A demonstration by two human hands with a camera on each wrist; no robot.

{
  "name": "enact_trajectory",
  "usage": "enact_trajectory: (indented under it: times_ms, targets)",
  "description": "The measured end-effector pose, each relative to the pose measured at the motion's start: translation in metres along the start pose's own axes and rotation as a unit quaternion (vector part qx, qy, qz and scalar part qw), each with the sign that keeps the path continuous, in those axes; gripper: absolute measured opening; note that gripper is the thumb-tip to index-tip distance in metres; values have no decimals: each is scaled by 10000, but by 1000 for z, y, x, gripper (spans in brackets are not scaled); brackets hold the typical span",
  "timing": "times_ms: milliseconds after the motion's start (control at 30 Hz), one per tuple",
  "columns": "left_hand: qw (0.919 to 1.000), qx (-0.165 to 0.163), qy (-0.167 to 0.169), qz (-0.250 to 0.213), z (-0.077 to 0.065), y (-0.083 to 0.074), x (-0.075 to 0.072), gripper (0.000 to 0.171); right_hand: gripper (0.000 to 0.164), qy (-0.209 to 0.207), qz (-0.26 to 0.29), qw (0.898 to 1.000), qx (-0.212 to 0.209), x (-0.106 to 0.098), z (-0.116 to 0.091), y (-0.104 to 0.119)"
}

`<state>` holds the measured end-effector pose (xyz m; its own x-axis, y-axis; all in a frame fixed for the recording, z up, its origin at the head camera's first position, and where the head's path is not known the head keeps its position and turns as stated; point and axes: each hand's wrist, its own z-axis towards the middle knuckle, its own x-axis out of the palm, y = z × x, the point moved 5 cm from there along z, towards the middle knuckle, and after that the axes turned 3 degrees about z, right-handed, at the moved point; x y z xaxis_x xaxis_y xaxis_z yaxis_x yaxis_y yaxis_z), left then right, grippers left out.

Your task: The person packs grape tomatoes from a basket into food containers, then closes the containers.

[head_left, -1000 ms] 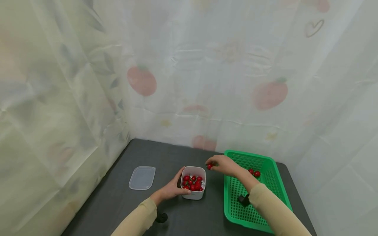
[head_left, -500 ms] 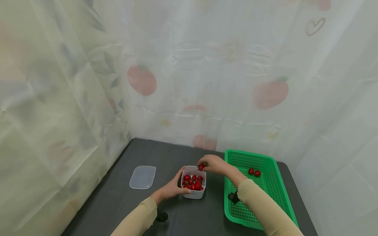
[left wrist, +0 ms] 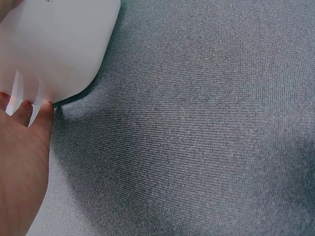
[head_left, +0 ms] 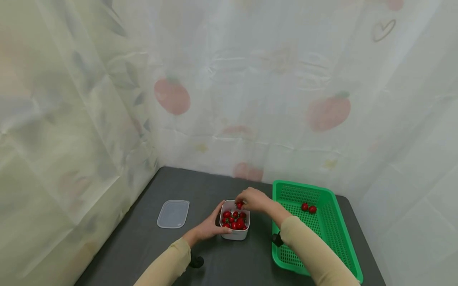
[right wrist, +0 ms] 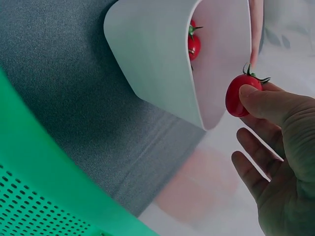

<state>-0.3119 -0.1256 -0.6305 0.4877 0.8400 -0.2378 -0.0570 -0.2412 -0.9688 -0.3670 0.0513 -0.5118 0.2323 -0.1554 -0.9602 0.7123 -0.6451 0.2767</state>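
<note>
A white square container (head_left: 234, 235) stands mid-table with several red cherry tomatoes (head_left: 234, 225) inside. My left hand (head_left: 207, 229) grips it from the left, thumb across the near side and fingers around the far left; the left wrist view shows fingertips on its wall (left wrist: 59, 54). Over the container's far right rim, my right hand (head_left: 253, 200) pinches one cherry tomato (right wrist: 241, 96) with a green stem between thumb and index finger. In the right wrist view the other fingers of that hand are spread apart from the tomato.
A green perforated basket (head_left: 336, 230) stands at the right, holding two cherry tomatoes (head_left: 309, 208) near its far side. On the left lies a translucent lid (head_left: 173, 214), flat on the dark grey tabletop (head_left: 207, 184). Printed curtains hang behind and at the sides.
My right hand has moved left from beside the basket to above the container, carrying the cherry tomato. My left hand and the container have stayed in place.
</note>
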Motion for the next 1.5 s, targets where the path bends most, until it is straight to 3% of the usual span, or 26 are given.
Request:
enact_trajectory:
  times_ms: [567, 833, 1033, 1500]
  targets:
    - [10000, 21, 44, 19, 0, -1, 1, 110, 28, 100, -52, 9994, 313, 5, -3, 4]
    - [9999, 66, 76, -131, 1, 3, 1, 109, 25, -259, 125, 9994, 201, -4, -15, 0]
    - [10000, 64, -22, -37, 1, 2, 1, 109, 28, -568, 361, 9974, 269, -18, -37, -24]
    - [9999, 115, -27, 75, 2, 5, -1, 114, 28, -1006, 486, 9835, 1426, -39, -126, -107]
